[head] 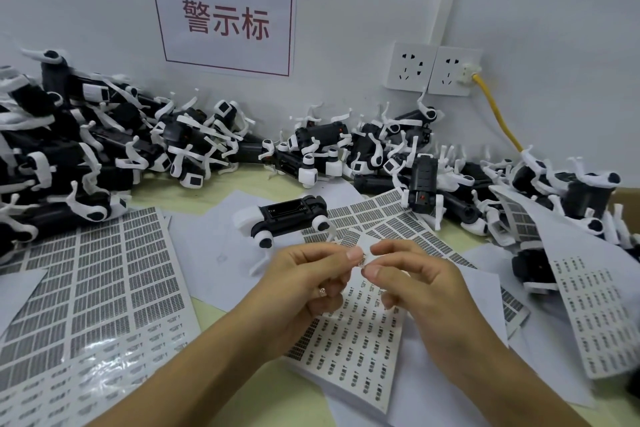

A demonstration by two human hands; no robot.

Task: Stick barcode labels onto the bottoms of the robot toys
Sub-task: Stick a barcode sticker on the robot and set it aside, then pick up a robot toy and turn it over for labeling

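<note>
Pale table (221,180) buried in label sheets (100,274), toy piles along the wall from 9 to 3 o'clock, sockets (433,68) at 1. Left hand (304,274) and right hand (412,274) both pinch one tiny barcode label (362,258); one robot toy (287,218) lies belly-up just beyond at 12.

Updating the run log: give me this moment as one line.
step: peeling label | left hand + right hand: pinching barcode label | robot toy: belly-up behind hands, unlabelled | label sheet: under hands

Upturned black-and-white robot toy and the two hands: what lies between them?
Head view: only barcode label sheets on the table separate the toy from the left hand and right hand.
</note>
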